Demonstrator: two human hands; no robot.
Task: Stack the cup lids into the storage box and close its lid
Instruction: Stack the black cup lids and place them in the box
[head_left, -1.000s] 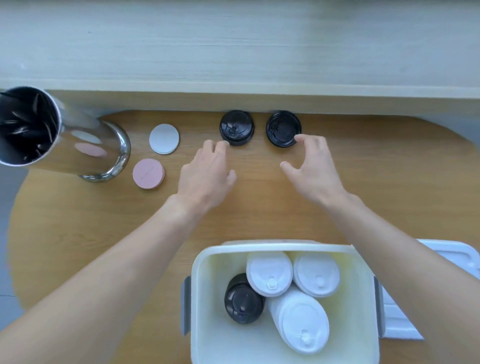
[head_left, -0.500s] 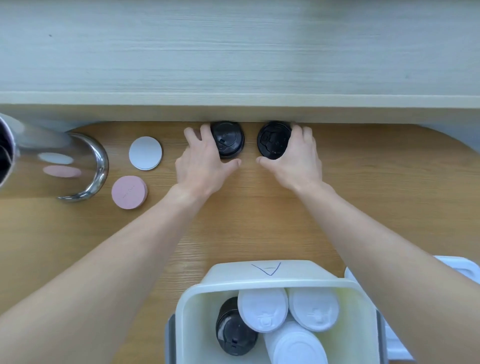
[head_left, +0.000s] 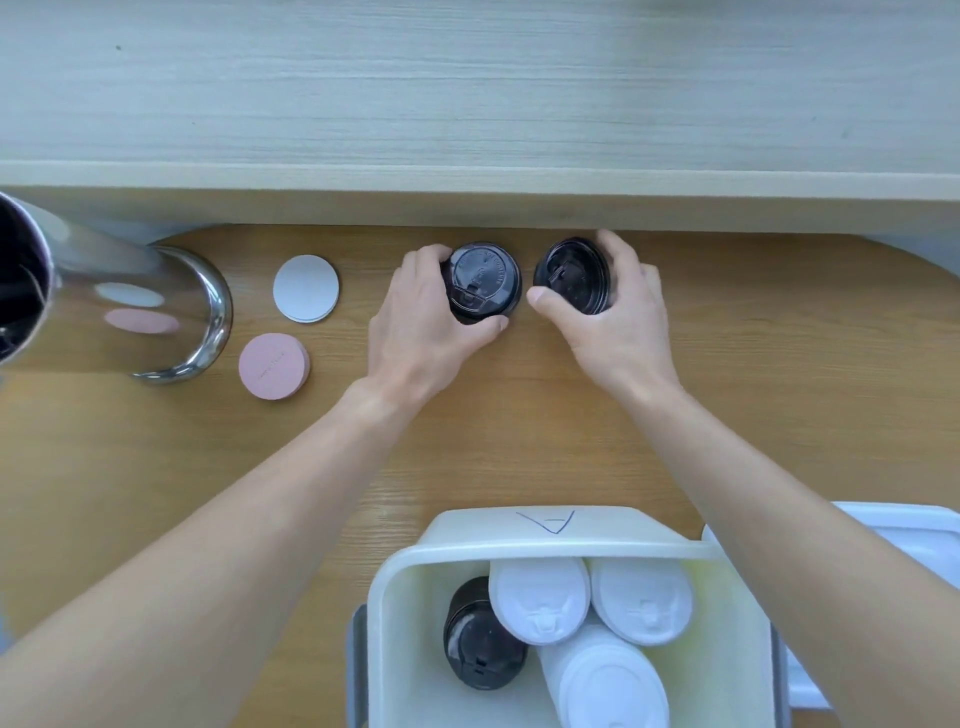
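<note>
Two black lids (head_left: 483, 278), one per grip.

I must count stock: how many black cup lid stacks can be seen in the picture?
3. One in the left hand, at; one in the right hand, at; one inside the storage box, at. More may be hidden beneath the white lids.

Left hand (head_left: 421, 332) now grips left black lid (head_left: 483, 283); right hand (head_left: 615, 322) grips right black lid (head_left: 571, 275), tilted up off table.
</note>
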